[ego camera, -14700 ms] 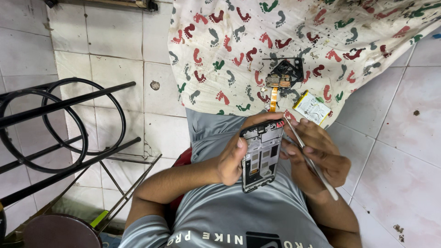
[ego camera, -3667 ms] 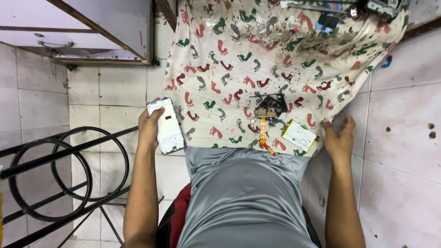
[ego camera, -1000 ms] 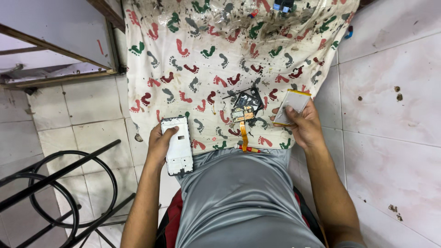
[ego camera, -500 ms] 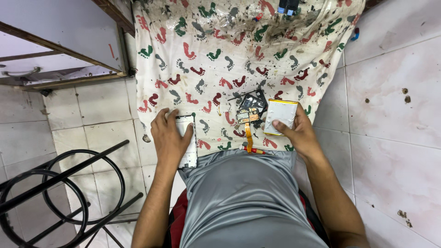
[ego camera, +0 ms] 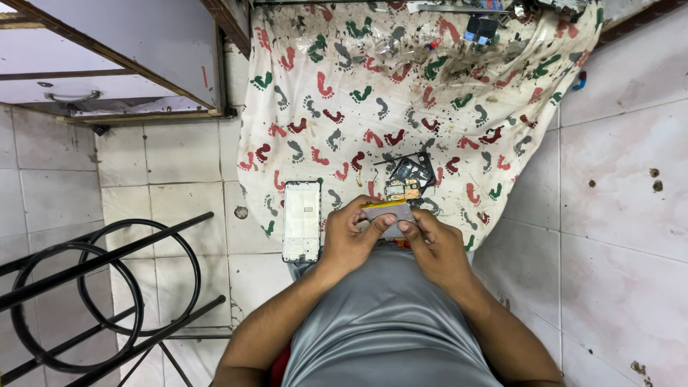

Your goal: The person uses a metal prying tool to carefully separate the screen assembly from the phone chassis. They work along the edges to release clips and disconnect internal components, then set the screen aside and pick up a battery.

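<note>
— Two hands are working close together over the lap; how much room is lying around them?

— Plenty to the right, where the tiled floor (ego camera: 623,186) is lying bare beside the patterned cloth (ego camera: 401,86); to the left a black metal stand (ego camera: 93,287) is crowding the lower corner, and a cabinet with a drawer (ego camera: 107,79) is hanging over the upper left; the cloth's near edge is ending right at the person's knees.

— What is proving hard to make out?

— The clutter along the cloth's far edge is being cut off by the top of the picture; the small circuit boards and parts (ego camera: 405,183) just beyond the hands are too small to tell apart; the underside of the held piece is being hidden by fingers.

— And the piece itself?

— A flat grey battery with a yellow edge (ego camera: 387,213) is sitting between both hands, above the grey shirt (ego camera: 387,322); the left hand (ego camera: 351,236) is gripping its left end with the thumb lying across the top; the right hand (ego camera: 433,244) is pinching its right end with fingertips curled over it; both are closed on it.

— And the white thing beside them?

— A phone frame (ego camera: 302,221) is lying flat at the cloth's edge, just left of the left hand, not touching it.
</note>
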